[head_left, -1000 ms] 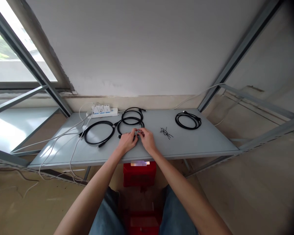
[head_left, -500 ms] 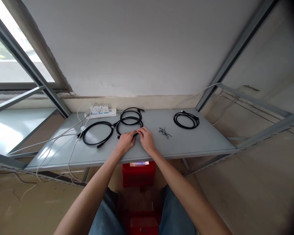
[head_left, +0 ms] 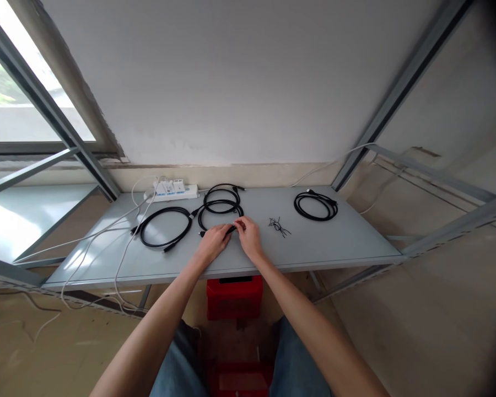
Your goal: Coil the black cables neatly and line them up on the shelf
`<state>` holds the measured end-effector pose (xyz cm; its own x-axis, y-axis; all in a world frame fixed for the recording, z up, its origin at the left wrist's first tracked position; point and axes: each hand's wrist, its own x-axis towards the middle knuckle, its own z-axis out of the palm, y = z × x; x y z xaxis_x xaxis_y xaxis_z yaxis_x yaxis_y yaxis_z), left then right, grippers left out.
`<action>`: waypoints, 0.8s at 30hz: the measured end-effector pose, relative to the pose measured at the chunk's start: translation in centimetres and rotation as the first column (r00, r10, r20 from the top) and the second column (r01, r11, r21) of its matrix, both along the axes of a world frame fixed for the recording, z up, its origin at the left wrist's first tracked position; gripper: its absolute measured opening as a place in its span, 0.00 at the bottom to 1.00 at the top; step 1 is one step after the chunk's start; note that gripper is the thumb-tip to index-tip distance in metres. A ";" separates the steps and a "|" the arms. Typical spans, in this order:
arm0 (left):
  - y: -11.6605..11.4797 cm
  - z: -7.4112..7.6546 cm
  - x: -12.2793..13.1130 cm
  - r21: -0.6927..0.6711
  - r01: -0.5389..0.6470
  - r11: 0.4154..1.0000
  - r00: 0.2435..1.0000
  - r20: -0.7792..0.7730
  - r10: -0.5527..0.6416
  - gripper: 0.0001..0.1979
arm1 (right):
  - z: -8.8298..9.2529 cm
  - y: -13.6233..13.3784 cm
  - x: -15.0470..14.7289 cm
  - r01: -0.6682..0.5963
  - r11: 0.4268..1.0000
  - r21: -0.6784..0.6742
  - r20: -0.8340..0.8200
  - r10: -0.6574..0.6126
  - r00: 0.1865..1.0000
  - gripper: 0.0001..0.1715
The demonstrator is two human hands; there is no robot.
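Observation:
A coiled black cable [head_left: 199, 218] lies on the grey shelf, its near side between my hands. My left hand [head_left: 215, 242] is closed on the near edge of that coil. Just right of it, my right hand [head_left: 247, 234] pinches at the same spot; whether a thin tie is between the fingertips is too small to make out. Behind this coil, overlapping it, lies another black cable coil [head_left: 222, 185]. A third black cable coil [head_left: 165, 208] rests to the left. Several loose black twist ties [head_left: 279, 226] lie in a small heap right of my right hand.
Farther right lies one more black cable coil [head_left: 315, 219]. A white power strip [head_left: 177, 193] with plugged-in adapters stands at the back left, its white cords [head_left: 126, 256] trailing over the shelf's front edge. Metal uprights [head_left: 366, 140] frame the shelf [head_left: 330, 242]. A red box [head_left: 234, 300] sits below.
Both hands stay at the near edge of the coil, with only small finger movement. The view has shifted slightly.

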<state>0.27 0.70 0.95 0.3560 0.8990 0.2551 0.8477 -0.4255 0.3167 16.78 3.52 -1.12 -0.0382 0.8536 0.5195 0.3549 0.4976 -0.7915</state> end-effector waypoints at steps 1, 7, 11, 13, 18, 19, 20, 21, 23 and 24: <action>0.0 0.0 0.0 0.005 0.003 1.000 1.000 -0.003 -0.003 0.16 | 0.0 0.0 0.0 -0.001 1.000 0.003 0.005 0.001 1.000 0.11; 0.1 -0.3 0.0 0.014 -0.017 1.000 1.000 0.015 0.016 0.22 | 0.0 -0.3 0.0 -0.029 0.999 0.025 0.028 0.028 0.999 0.13; 0.1 -0.4 0.0 0.032 0.003 0.999 1.000 0.022 -0.004 0.23 | -0.2 -0.1 0.2 -0.042 0.999 0.021 0.021 0.041 0.999 0.13; 0.2 -0.5 -0.1 0.048 0.004 0.999 1.000 0.014 -0.005 0.19 | -0.3 0.2 0.3 -0.039 0.999 0.018 0.009 0.039 0.999 0.13; 0.2 -0.6 -0.1 0.059 -0.007 0.998 1.000 -0.017 0.008 0.14 | -0.5 0.5 0.3 -0.044 0.999 -0.013 -0.052 0.043 0.998 0.09; 0.2 -0.5 -0.1 0.057 -0.009 0.998 1.000 -0.017 0.010 0.14 | -0.5 0.5 0.3 -0.044 0.999 -0.021 -0.068 0.043 0.997 0.08; 0.2 -0.4 -0.1 0.054 -0.012 0.998 1.000 -0.013 0.013 0.14 | -0.5 0.5 0.3 -0.045 0.999 -0.029 -0.085 0.043 0.995 0.07; 0.2 -0.4 -0.1 0.049 -0.014 0.999 1.000 -0.008 0.014 0.14 | -0.6 0.5 0.3 -0.048 0.998 -0.035 -0.101 0.045 0.994 0.08; 0.1 -0.2 -0.1 0.039 -0.017 0.999 1.000 0.001 0.016 0.14 | -0.6 0.5 0.3 -0.060 0.997 -0.042 -0.128 0.054 0.990 0.09; 0.1 -0.2 -0.1 0.036 -0.016 0.999 1.000 0.003 0.016 0.15 | -0.7 0.6 0.3 -0.069 0.997 -0.045 -0.138 0.063 0.988 0.10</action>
